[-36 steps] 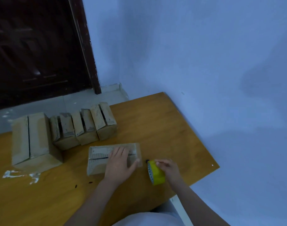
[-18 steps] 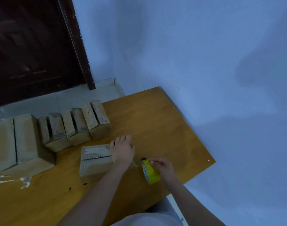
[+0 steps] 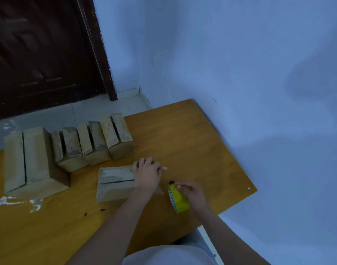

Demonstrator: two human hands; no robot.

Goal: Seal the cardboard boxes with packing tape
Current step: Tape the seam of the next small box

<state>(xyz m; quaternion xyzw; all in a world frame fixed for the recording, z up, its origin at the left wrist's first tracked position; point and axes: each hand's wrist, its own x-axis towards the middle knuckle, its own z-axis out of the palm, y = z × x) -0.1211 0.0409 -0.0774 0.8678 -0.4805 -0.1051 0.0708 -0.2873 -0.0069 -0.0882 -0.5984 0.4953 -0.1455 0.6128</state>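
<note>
The left hand [image 3: 147, 174] lies over the right end of the small brown cardboard box [image 3: 116, 183] on the orange-brown wooden table [image 3: 192, 142], fingers curled over its far edge, probably to pin the flaps shut and steady it for taping. The right hand [image 3: 192, 194] grips the yellow roll of packing tape [image 3: 178, 198], standing on edge just right of the box. Its printed top flaps meet at a dark, seemingly untaped seam; four more cardboard boxes [image 3: 95, 140] wait in a row behind.
</note>
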